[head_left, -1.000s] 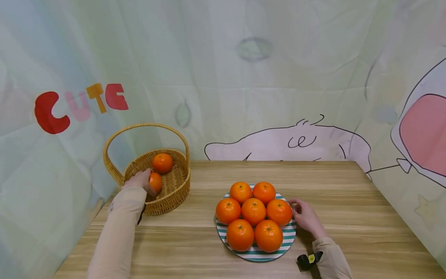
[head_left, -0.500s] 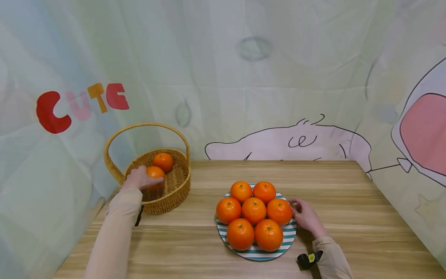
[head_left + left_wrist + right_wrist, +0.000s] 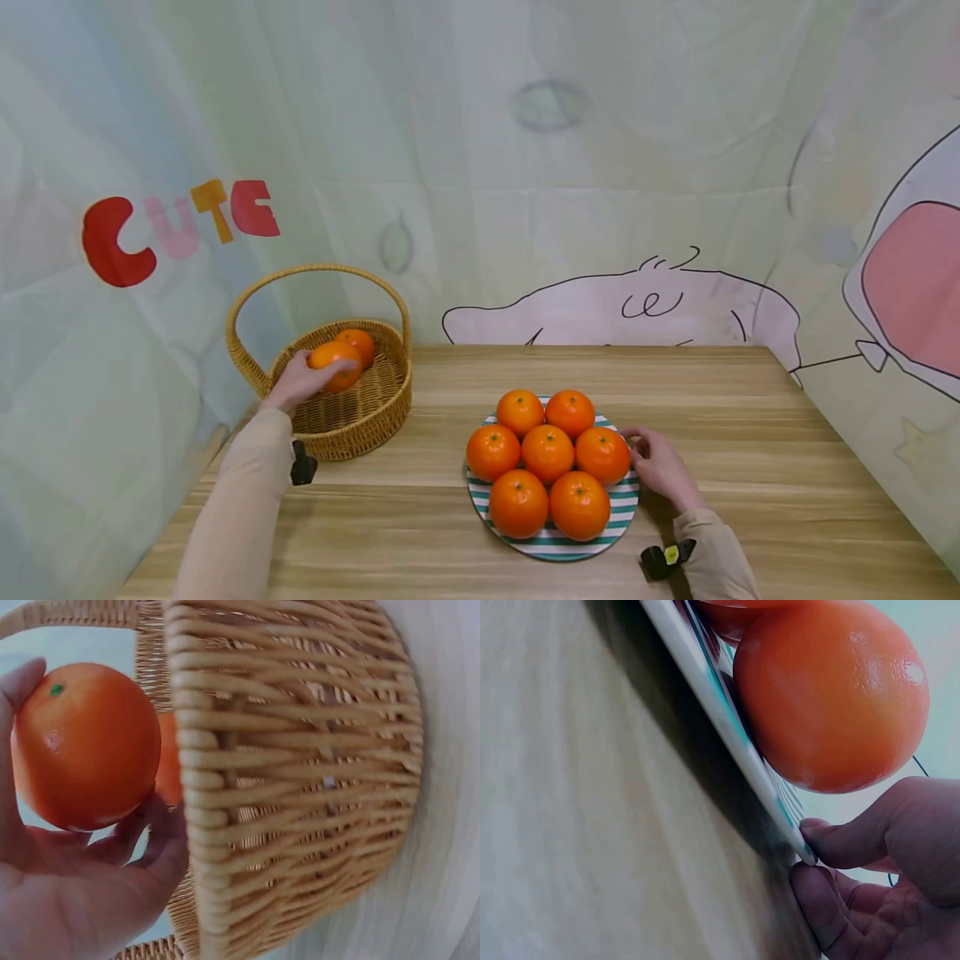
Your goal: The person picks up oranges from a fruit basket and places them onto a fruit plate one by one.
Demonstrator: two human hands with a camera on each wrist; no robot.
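Note:
My left hand (image 3: pixel 302 382) holds an orange (image 3: pixel 330 358) inside the near left side of the wicker basket (image 3: pixel 375 435). The left wrist view has fingers and thumb curled round this orange (image 3: pixel 86 746), its green stem spot showing, just past the woven rim. Behind it a second orange (image 3: pixel 361 343) lies in the basket, partly hidden. At the right, my right hand (image 3: pixel 663 471) pinches the edge of a striped plate (image 3: pixel 555 552). Thumb above and fingers below grip the plate's rim (image 3: pixel 742 754) in the right wrist view. Several oranges (image 3: pixel 547 454) rest on that plate.
The basket's tall arched handle (image 3: pixel 322 267) stands over its opening. Both things sit on a wooden table (image 3: pixel 420 533), the basket at back left. A printed curtain (image 3: pixel 480 208) hangs behind the table and along its sides.
My left hand has lifted the nearer orange from the basket floor, up and slightly right, so it now overlaps the other orange in the head view. The right hand and plate have stayed put.

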